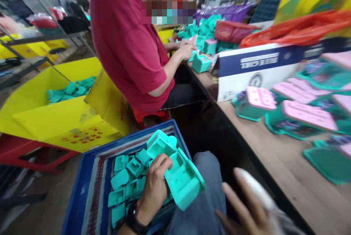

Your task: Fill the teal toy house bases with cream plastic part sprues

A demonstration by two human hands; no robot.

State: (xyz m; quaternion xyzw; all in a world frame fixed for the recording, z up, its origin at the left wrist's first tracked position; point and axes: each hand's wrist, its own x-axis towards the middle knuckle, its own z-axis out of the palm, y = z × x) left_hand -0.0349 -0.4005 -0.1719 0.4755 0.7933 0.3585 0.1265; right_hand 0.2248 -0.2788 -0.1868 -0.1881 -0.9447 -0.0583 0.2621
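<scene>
My left hand (155, 187) is closed round a stack of teal plastic shells (178, 169), lifted just above a blue crate (82, 187) that holds several more of the same teal pieces. My right hand (246, 205) hovers at the lower right, blurred, with its fingers stretched apart and nothing in it; one fingertip looks wrapped in white. It hangs over my jeans-clad knee (208, 176), next to the table's edge.
A person in a red shirt (128, 41) sits ahead, working on teal pieces at the wooden table (276, 154). Pink-and-teal assembled toys (301, 114) and a white-blue carton (255, 70) cover the table. A yellow box (55, 114) with teal parts stands at left.
</scene>
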